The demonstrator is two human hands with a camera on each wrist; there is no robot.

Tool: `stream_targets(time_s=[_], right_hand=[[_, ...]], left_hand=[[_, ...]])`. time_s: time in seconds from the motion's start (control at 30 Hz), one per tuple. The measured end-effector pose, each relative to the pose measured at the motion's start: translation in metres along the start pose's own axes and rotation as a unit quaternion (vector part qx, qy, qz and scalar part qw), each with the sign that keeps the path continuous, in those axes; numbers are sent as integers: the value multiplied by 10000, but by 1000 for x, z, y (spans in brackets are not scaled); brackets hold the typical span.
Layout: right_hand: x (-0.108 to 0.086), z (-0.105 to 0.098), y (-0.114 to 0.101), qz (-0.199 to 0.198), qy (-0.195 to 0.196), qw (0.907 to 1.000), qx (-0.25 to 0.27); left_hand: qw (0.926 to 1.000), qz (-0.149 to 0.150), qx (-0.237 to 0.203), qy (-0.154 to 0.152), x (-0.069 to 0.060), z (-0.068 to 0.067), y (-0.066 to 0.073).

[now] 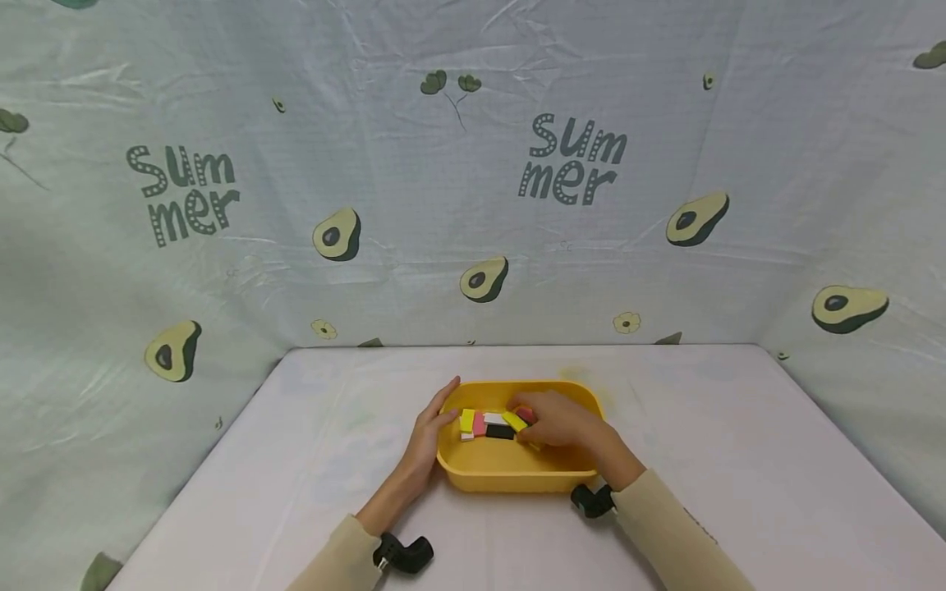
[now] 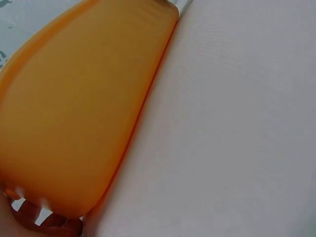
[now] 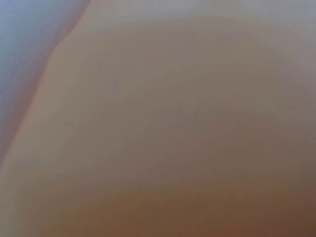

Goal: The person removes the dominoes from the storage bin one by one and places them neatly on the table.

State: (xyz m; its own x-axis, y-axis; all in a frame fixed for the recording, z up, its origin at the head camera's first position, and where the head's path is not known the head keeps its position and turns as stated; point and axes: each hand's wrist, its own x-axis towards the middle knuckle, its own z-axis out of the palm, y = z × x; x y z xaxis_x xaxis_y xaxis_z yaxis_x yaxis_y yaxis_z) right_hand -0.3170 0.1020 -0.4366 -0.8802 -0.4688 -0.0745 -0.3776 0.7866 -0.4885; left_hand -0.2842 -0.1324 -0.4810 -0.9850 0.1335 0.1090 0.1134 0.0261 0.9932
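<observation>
A tilted yellow piece [image 1: 515, 422] lies inside the yellow tray [image 1: 510, 483], beside a pink piece [image 1: 479, 424], a white piece [image 1: 494, 419] and a black piece [image 1: 500, 432]; these sit grouped left of centre, so the handling looks partly along, though how much is left cannot be told; the tilted piece is between the right hand's [image 1: 565, 420] thumb and fingers, which seem to pinch it narrowly; the left hand [image 1: 423, 439] holds the tray's left side, thumb over the rim; the white table [image 1: 355, 402] lies beneath.
</observation>
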Motion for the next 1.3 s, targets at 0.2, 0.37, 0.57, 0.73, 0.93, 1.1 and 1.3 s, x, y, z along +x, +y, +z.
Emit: stream_targets(time_s=[0.2, 0.37, 0.57, 0.73, 0.93, 1.1, 1.3], right_hand=[[1, 0, 2, 9, 41, 10000, -70], [0, 0, 3, -67, 179, 9998, -39], [-2, -3, -2, -86, 245, 9996, 145], [-7, -11, -7, -142, 212, 9994, 251], [-11, -26, -7, -339, 169, 9989, 264], [-15, -38, -8, -498, 306, 9981, 194], [-25, -51, -8, -614, 497, 9968, 117]], left_hand=[[9997, 199, 69, -110, -2, 0, -1], [9998, 213, 10, -62, -2, 0, -2], [9997, 247, -3, 23, -2, 1, -2], [9996, 266, -28, -2, -2, 0, -1], [9997, 228, 13, -44, 0, 0, 0], [9997, 219, -2, -76, 1, -1, 0], [9998, 212, -68, -15, 1, 0, -1]])
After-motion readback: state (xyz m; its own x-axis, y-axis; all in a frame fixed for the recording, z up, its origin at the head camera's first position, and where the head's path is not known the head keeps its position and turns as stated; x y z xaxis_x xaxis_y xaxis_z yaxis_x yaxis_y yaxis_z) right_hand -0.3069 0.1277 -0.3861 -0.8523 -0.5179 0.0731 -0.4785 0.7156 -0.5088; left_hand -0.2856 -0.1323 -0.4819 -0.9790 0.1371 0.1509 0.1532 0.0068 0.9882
